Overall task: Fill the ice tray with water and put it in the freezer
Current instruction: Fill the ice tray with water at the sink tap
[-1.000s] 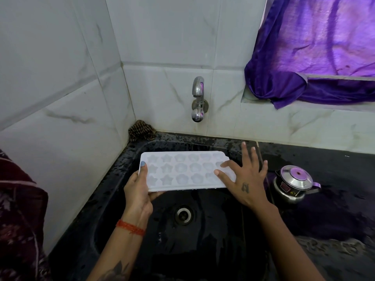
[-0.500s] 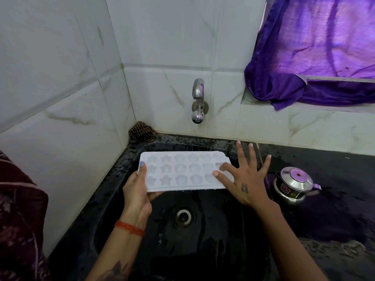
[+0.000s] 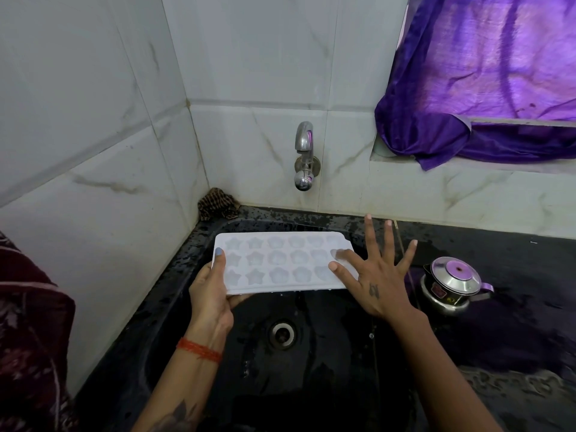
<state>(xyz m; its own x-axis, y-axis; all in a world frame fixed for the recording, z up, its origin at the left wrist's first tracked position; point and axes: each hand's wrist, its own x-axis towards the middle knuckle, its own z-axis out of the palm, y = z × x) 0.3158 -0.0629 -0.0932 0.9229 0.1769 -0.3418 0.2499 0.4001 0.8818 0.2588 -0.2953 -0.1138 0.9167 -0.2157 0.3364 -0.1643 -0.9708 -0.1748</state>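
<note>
A white ice tray (image 3: 280, 263) with star and flower moulds is held level over the black sink (image 3: 174, 294), below the wall tap (image 3: 304, 157). My left hand (image 3: 212, 291) grips the tray's left end, thumb on top. Over the tray's right end my right hand (image 3: 374, 272) is spread wide, fingers apart, thumb and forefinger tips resting on it. No water runs from the tap. I cannot tell whether the moulds hold water.
The sink drain (image 3: 282, 333) lies under the tray. A small steel kettle (image 3: 452, 283) stands on the wet black counter to the right. A brown cloth (image 3: 216, 205) is bunched in the back left corner. Purple fabric (image 3: 483, 73) hangs over the window ledge.
My right hand has opened its fingers wider and lifted slightly off the tray's right end. The tray and left hand stay where they were.
</note>
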